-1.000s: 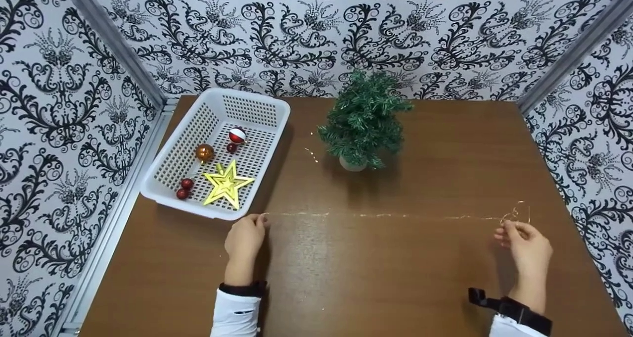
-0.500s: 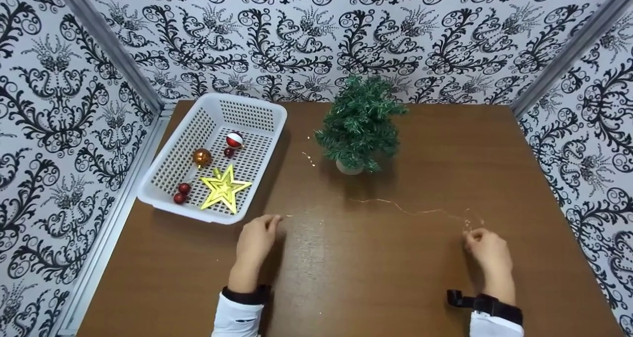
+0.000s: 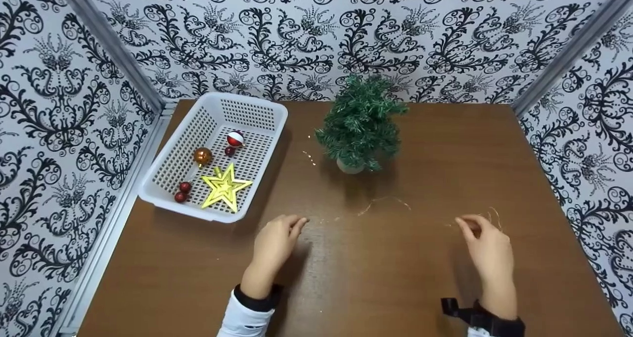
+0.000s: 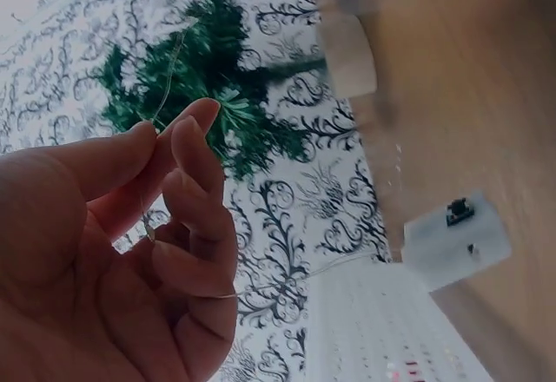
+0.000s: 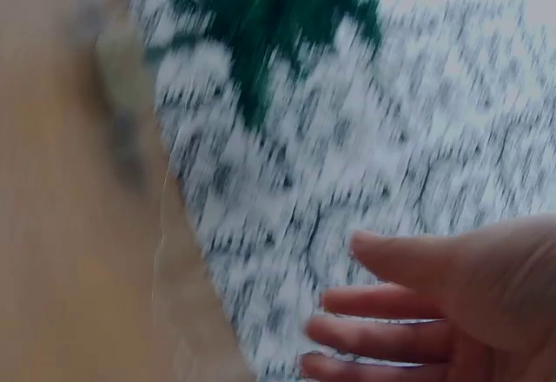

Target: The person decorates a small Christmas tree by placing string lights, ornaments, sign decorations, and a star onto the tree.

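Note:
In the head view, my left hand is left of centre over the wooden table. Its thumb and index finger pinch a thin wire of string lights, which also runs across the other fingers in the left wrist view. My right hand is at the right, thumb and index tips together at the wire, with thin loops rising behind its fingers. Between the hands the string lights sag in a faint curve. The right wrist view is blurred, so the contact there is unclear. A small green artificial Christmas tree stands beyond both hands.
A white plastic basket at the left holds a yellow star, an orange bauble, a red-and-white bauble and small red balls. The left wrist view shows a white box with a black switch. Patterned walls enclose the table.
The string lights were stretched straight between the hands and now hang slack. My left hand has moved right and my right hand left, bringing them closer together.

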`<action>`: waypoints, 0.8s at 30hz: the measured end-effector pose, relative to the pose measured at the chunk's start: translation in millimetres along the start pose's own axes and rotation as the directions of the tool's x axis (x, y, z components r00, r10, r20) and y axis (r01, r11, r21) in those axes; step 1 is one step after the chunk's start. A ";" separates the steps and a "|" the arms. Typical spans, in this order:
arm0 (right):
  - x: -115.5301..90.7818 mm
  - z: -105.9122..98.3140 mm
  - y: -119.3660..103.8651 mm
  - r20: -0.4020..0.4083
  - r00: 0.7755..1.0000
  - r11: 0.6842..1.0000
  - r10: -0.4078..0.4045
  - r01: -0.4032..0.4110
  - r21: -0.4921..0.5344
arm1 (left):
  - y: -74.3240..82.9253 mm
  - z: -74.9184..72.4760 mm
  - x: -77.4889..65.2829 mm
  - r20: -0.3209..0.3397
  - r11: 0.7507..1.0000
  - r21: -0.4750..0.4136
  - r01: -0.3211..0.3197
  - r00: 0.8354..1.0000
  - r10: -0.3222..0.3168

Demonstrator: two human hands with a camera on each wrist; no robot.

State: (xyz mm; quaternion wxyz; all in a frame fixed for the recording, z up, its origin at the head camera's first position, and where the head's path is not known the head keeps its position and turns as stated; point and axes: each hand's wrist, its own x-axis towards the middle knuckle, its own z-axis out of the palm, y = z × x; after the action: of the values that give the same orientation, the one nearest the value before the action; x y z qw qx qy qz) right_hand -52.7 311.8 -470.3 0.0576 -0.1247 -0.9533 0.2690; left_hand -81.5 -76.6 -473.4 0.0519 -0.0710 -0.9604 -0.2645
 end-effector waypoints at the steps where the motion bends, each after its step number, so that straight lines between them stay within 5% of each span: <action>1: -3.6 4.0 -12.9 -0.073 0.997 0.998 -0.040 0.043 0.046 | 2.7 0.7 -1.2 -0.012 1.000 0.006 -0.015 1.000 0.015; 4: -13.7 25.6 -48.1 -0.174 0.957 0.954 -0.233 0.259 0.152 | 8.9 3.2 -3.8 -0.027 0.999 0.001 -0.033 0.999 0.033; 8: -21.0 64.6 -83.0 -0.121 0.816 0.802 -0.565 0.577 0.151 | 12.5 5.8 -5.1 -0.026 0.998 -0.053 -0.040 0.999 0.039; 11: -19.6 88.3 -100.0 -0.071 0.723 0.717 -0.687 0.690 0.100 | 11.9 6.8 -4.8 -0.025 0.994 -0.093 -0.053 0.998 0.051; 14: -16.2 103.2 -109.5 -0.037 0.700 0.694 -0.714 0.713 0.103 | 10.3 7.8 -4.6 -0.027 0.992 -0.107 -0.073 0.997 0.071; 24: -12.5 122.4 -113.7 -0.020 0.688 0.681 -0.726 0.723 0.116 | 7.7 10.2 -5.0 -0.033 0.985 -0.134 -0.106 0.994 0.103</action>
State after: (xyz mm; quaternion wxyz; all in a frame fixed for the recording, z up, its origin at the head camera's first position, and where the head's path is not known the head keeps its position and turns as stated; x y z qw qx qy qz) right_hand -85.9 153.8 -514.8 0.1530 0.2692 -0.9085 0.2805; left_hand -76.0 -65.3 -479.0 0.0733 -0.1210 -0.9344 -0.3269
